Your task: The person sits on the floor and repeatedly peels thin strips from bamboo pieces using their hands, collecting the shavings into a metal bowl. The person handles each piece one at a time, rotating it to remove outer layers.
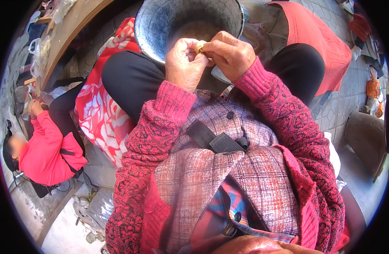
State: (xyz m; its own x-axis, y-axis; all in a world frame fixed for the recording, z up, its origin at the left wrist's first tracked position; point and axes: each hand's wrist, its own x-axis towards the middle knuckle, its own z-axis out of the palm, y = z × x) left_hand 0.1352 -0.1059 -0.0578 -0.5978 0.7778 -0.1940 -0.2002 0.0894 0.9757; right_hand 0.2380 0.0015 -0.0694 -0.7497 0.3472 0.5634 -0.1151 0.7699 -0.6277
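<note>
A small yellow-gold coiled piece (199, 46) is pinched between my two hands, over the near rim of a large dark bucket (156, 28). Its material is hard to tell at this size. My left hand (184, 66) grips it with the thumb and bent fingers. From the other side, the fingertips of my right hand (231, 54) clasp its right end. The bucket's inner wall is grey and stained, and brownish contents (197, 30) show blurrily at its bottom. Both hands are above my lap, between my bent knees.
Red-and-white patterned cloth (102, 117) lies by my left knee, and a red cloth (318, 47) by my right. At the left a person in a pink top (51, 146) sits bent forward. A wooden edge (77, 28) rises at upper left; a brown container (366, 136) stands right.
</note>
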